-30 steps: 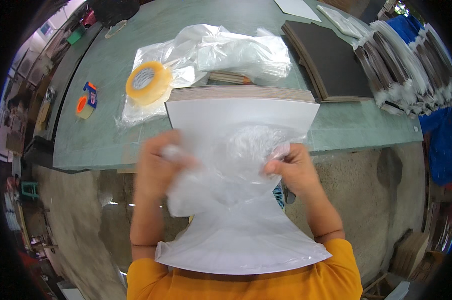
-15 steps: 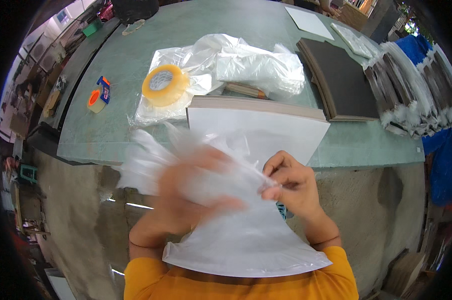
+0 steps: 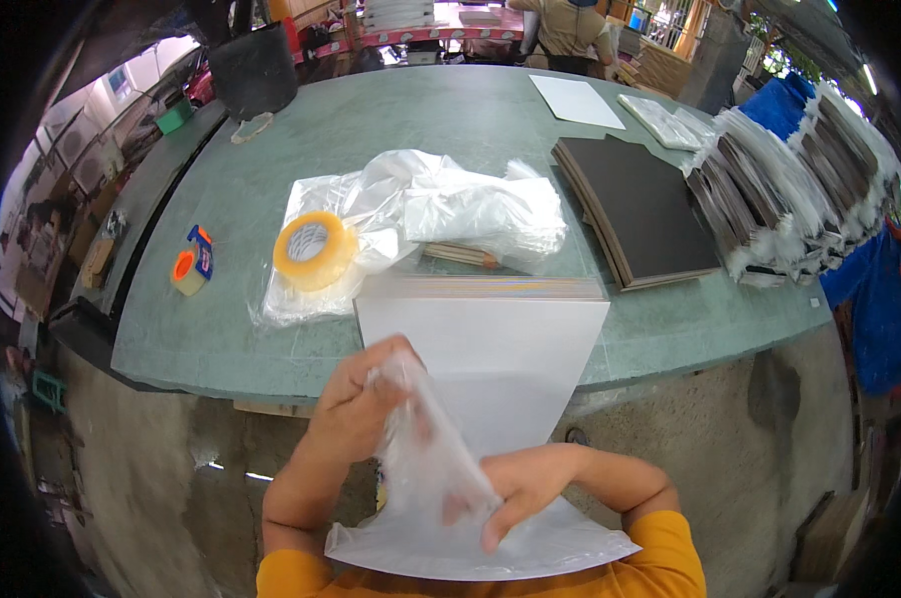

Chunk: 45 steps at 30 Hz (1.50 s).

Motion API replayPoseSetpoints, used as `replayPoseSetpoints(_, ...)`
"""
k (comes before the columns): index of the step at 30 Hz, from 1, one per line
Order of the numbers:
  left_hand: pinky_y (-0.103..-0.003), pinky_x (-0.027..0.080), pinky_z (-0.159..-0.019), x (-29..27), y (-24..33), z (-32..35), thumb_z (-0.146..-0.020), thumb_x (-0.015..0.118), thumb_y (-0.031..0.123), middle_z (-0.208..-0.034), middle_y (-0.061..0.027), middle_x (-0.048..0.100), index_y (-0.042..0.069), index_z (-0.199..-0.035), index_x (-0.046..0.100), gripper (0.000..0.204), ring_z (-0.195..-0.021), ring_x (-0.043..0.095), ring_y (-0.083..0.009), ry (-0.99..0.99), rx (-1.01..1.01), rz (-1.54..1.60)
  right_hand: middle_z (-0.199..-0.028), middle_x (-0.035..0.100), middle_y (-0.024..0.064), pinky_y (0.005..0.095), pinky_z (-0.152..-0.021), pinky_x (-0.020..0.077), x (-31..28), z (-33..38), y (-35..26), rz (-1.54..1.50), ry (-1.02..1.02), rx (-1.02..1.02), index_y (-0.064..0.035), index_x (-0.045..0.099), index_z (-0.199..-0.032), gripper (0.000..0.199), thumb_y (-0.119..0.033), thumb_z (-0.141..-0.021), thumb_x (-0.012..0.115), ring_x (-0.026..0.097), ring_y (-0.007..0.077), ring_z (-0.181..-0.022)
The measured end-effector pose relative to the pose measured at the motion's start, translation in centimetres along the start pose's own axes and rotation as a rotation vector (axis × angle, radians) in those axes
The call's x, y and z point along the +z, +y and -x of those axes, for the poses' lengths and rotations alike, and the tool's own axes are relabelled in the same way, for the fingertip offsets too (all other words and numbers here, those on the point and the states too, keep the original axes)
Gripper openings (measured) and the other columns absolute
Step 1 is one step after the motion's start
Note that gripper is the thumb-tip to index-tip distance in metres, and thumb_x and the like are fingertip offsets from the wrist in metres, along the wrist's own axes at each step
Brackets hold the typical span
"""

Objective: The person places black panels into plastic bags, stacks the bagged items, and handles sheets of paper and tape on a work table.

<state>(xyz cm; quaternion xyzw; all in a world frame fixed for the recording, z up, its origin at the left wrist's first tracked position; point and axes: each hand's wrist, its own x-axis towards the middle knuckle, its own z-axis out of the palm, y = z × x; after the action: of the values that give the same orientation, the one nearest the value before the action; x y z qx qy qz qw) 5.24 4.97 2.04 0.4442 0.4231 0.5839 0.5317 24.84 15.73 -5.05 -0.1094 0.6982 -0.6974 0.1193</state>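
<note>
Evidently, the far-left item on the green tabletop is a small tape dispenser, well apart from the rest. To its right, a large tape roll lies on a heap of clear plastic packaging; should the packaging underneath be dragged, the roll could slide with it. Nearer, the left hand is closed, fingers curled on a gathered part of the translucent plastic film, which hangs in front of the person and spreads out toward the chest. Just beyond the film, a white-faced stack lies at the near side and appears to project past the tabletop's edge; a forearm knocking that overhang could tip or skew it. The right hand, lower and nearer, is partly open, its fingertips seen through the film and its thumb outside; whether it grips cannot be told. Unequal pulling between the hands could crease or split the film. Farther right lie dark boards and, at the far right, plastic-wrapped bundles, whose loose edges could snag if brushed.
</note>
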Motion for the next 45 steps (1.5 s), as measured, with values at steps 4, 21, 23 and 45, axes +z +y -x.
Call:
replayPoseSetpoints(4, -0.029, 0.043, -0.061, -2.2, 0.6, 1.3, -0.075, 0.060, 0.019, -0.074, -0.0111, 0.060, -0.001, -0.076, 0.058, 0.020, -0.072, 0.057, -0.0176, -0.384, -0.071, -0.214, -0.085, 0.057, 0.0134, 0.0342, -0.073, 0.0421, -1.2, 1.0, -6.9, -0.554, -0.135, -0.492, 0.0043, 0.055, -0.089, 0.033, -0.027, -0.086, 0.045, 0.053, 0.0261, -0.078)
replayPoseSetpoints(21, -0.039, 0.046, -0.053, -2.1, -4.0, 4.5, -0.072, 0.060, 0.019, -0.074, -0.0140, 0.057, 0.005, -0.091, 0.052, 0.025, -0.068, 0.059, -0.0261, -0.840, -0.125, -1.527, -0.068, 0.056, 0.0086, 0.0295, -0.056, 0.0454, -1.3, 6.1, -9.6, 1.115, 1.036, 0.288, -0.0035, 0.054, -0.077, 0.016, -0.001, -0.062, 0.060, 0.056, 0.0187, -0.065)
replayPoseSetpoints(23, -0.034, 0.045, -0.055, -1.6, -0.7, 5.2, -0.067, 0.061, 0.013, -0.068, -0.0105, 0.055, 0.005, -0.085, 0.055, 0.021, -0.067, 0.056, -0.0249, -0.425, 0.100, -1.033, -0.074, 0.053, 0.0104, 0.0331, -0.059, 0.0457, -3.3, 8.1, -9.3, 1.050, 1.635, -0.026, -0.0032, 0.052, -0.080, 0.022, 0.006, -0.060, 0.054, 0.055, 0.0226, -0.066)
replayPoseSetpoints(45, -0.024, 0.044, -0.061, -8.0, 0.8, 6.1, -0.049, 0.070, -0.007, -0.079, -0.0079, 0.062, -0.002, -0.087, 0.062, 0.039, -0.068, 0.057, -0.0131, -0.061, 0.113, -0.241, -0.076, 0.061, 0.0111, 0.0283, -0.064, 0.0463, -1.9, 11.8, -4.4, 0.082, 0.857, -0.254, 0.0009, 0.064, -0.080, 0.026, 0.007, -0.055, 0.067, 0.060, 0.0206, -0.073)
